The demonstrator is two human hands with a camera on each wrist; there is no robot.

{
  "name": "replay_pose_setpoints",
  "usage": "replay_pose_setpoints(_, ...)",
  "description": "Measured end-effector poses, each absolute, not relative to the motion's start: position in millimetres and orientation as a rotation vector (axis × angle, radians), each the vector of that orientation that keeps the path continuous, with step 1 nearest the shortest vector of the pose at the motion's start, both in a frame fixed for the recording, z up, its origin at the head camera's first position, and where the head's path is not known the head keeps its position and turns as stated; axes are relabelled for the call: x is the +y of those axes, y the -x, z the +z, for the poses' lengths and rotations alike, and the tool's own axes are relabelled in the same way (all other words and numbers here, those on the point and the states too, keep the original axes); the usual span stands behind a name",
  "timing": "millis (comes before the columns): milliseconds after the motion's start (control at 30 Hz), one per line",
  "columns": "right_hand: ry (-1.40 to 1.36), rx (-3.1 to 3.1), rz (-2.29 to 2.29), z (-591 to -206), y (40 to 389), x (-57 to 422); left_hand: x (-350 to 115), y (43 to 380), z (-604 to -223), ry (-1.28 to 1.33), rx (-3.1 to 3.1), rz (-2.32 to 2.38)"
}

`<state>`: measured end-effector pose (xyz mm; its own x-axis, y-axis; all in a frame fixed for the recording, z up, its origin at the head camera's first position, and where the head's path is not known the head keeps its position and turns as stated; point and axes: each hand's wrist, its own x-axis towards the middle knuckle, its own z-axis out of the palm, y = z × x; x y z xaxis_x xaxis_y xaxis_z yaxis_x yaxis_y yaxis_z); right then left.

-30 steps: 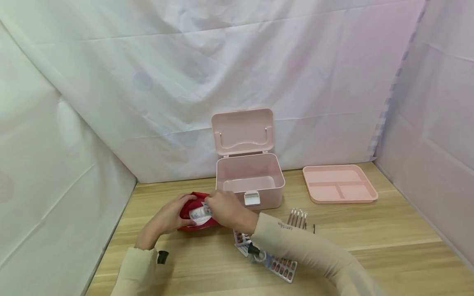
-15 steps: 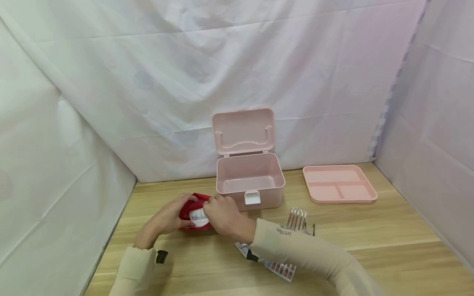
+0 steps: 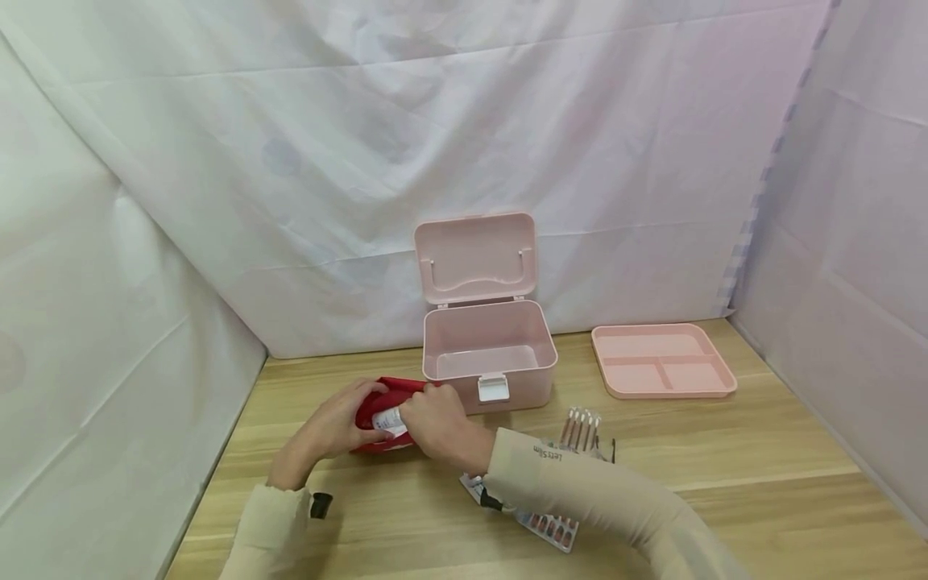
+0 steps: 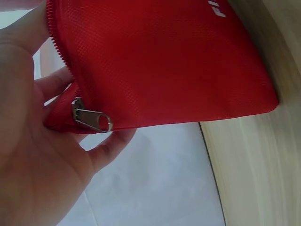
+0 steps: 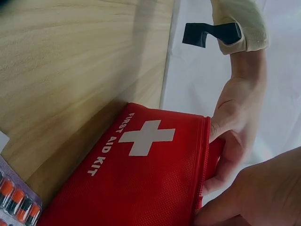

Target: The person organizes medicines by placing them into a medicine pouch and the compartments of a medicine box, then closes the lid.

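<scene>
A red first aid pouch [image 5: 117, 179] with a white cross and a zip stands on the table, its mouth unzipped. My left hand [image 3: 341, 419] grips its left end, thumb on the near side and fingers on the far side. A metal zip pull [image 4: 91, 117] hangs by the left palm. Over the right part of the mouth, my right hand [image 3: 438, 423] has its fingers curled at the zip edge and seems to hold it; the fingertips are partly hidden. Inside shows a white bottle or tube with print [image 3: 389, 421].
Behind the pouch stands a pink box [image 3: 522, 387] with its lid up and a white latch. A pink divided tray [image 3: 660, 395] lies at the right. Cotton swabs [image 3: 580, 427] and capsule blister packs [image 3: 553, 532] lie near and under the right forearm. White cloth surrounds the table.
My right hand has shifted slightly at the pouch's mouth, and its forearm now covers more of the blister packs. The red far rim shows further to the right. My left hand stays on the pouch.
</scene>
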<state>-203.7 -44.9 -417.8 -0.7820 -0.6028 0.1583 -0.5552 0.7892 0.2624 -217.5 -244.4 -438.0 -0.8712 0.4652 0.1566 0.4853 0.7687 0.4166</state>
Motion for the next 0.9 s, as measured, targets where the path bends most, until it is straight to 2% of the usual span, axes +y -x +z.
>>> replay_pose_setpoints(433, -1.004, -2.679, -0.224, -417.4, 204.3, -22.6, -244.7, 214.8, -444.1, 0.785, -2.852, -0.740)
replay_pose_setpoints(700, -1.303, -2.819, 0.398, -396.7, 204.9, 22.9, -243.3, 214.7, -445.8, 0.767, -2.854, -0.765)
replay_pose_setpoints(900, -1.481, -2.912, 0.680, -402.1, 207.0, 53.2, -243.2, 214.6, -446.0, 0.724, -2.862, -0.780)
